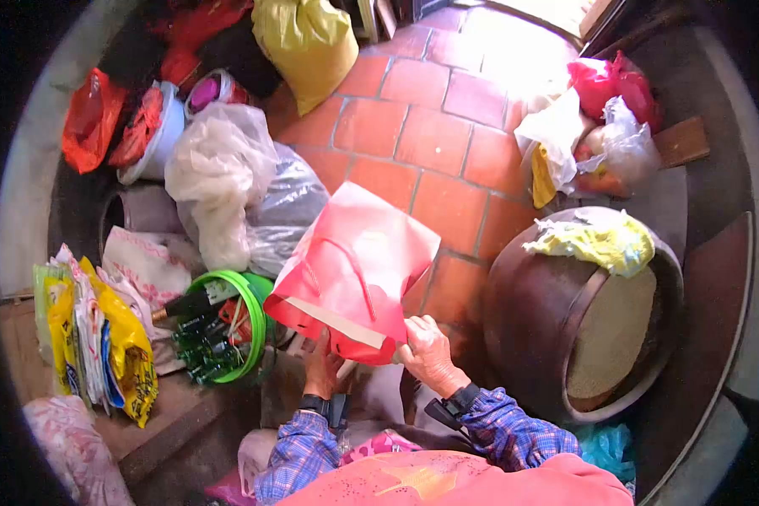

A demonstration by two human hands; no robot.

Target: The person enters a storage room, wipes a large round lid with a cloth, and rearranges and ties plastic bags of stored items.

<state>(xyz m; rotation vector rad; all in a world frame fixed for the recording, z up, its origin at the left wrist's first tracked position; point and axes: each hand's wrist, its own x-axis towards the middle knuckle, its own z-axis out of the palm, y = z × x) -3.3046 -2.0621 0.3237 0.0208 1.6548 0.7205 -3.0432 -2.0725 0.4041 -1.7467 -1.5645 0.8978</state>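
Observation:
A red paper gift bag [371,244] with a cord handle is held up in front of me, its opening edge tilted toward me. My right hand [430,354] grips the bag's near right corner, thumb and fingers closed on the edge. Under the near left edge is my left hand [319,369], its fingers partly hidden beneath the bag and closed on it. Just left of the bag stands a green bucket [257,325] full of green glass bottles [202,337].
On the right stands a large brown jar [531,312] with a yellow cloth [607,243] on its rim. Folded plastic bags [101,337] lie at left, with clear plastic sacks [219,177] behind. A yellow sack [304,46] rests on the red tile floor [434,135].

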